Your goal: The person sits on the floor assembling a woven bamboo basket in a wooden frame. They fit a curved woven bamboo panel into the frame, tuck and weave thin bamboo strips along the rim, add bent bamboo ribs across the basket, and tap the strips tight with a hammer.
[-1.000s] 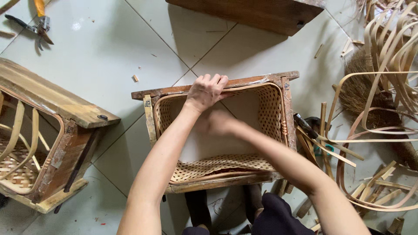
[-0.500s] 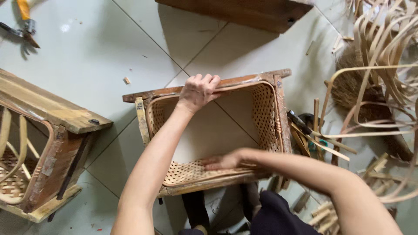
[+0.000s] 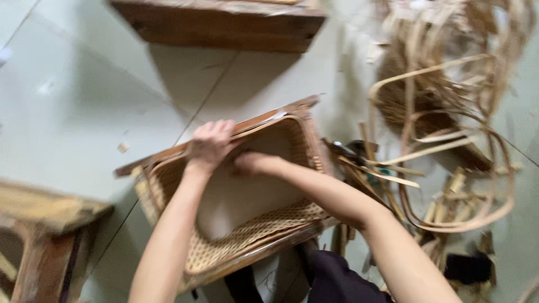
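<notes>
Head view, blurred by motion: a woven cane box in a wooden frame (image 3: pixel 252 224) stands on the tiled floor (image 3: pixel 78 95), tipped so its open side faces the camera, just in front of the person's dark-clothed legs (image 3: pixel 331 280). Its far wooden rim runs slantwise from lower left to upper right. The left hand (image 3: pixel 210 146) lies over that far rim, fingers curled down around it in a grip. The right hand (image 3: pixel 250 164) is just beside it, inside the box under the same rim, touching the inner wall; whether it is closed on anything cannot be told. Only the forearm reaches into the box; its pale inner panel is bare. To the right of the box lies a loose tangle of cane strips (image 3: pixel 443 140) and short offcuts. A wooden stool frame (image 3: pixel 45 235) stands at lower left, and a dark wooden board (image 3: pixel 219 25) lies at the top.
</notes>
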